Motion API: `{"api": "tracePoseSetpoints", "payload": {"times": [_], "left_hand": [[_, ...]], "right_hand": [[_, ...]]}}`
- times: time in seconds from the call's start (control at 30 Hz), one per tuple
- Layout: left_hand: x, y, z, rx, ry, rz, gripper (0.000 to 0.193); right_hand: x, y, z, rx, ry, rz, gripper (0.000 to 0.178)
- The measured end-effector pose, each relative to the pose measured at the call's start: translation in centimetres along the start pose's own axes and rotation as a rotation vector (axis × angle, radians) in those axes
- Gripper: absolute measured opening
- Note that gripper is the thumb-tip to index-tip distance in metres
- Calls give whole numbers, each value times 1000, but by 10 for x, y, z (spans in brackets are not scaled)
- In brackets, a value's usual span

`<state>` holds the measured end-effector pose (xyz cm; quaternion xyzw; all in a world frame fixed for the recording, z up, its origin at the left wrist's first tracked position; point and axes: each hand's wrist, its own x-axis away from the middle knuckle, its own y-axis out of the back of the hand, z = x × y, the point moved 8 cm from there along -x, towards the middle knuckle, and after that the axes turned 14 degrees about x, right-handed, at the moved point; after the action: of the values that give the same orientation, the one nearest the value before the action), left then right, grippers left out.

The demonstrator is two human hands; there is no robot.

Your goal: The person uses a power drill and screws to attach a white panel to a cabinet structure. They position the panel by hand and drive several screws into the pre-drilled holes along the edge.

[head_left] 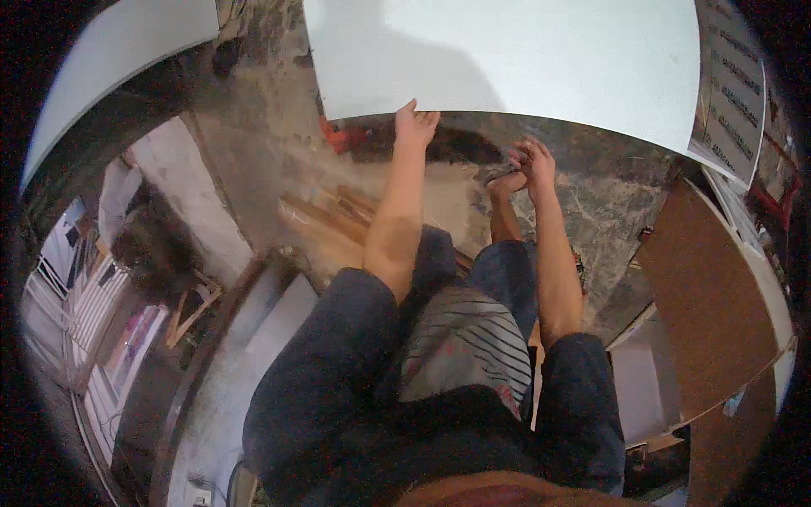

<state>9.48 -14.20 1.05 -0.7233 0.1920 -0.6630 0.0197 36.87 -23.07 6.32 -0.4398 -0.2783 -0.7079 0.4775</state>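
A large white board (pixel 541 63) spans the far side, and its near edge runs across in front of me. My left hand (pixel 416 127) is at this edge, its thumb overlapping the white surface and its fingers apart. Whether the fingers press on the edge cannot be made out. Short of the same edge, my right hand (pixel 534 162) hangs in the air above my bare foot (pixel 505 183). Its fingers are loosely bent and spread, with no object visible in them.
Something red (pixel 342 135) stands below the board's left corner. Wooden strips (pixel 334 215) lie on the stained floor left of my legs. A brown panel (pixel 705 287) leans on the right. Another white sheet (pixel 127 63) is at far left, above a heap of scraps (pixel 101 313).
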Motion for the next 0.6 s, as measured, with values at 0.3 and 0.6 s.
{"api": "tracePoseSetpoints", "payload": {"times": [0.3,0.6], "left_hand": [[11,11,-36,-163,134,-115,46],[-5,38,-263,-1290,-1182,12,45]], "right_hand": [[-29,-126,-37,-28,-22,-19,36],[-38,-223,-40,-7,-113,-87,42]]}}
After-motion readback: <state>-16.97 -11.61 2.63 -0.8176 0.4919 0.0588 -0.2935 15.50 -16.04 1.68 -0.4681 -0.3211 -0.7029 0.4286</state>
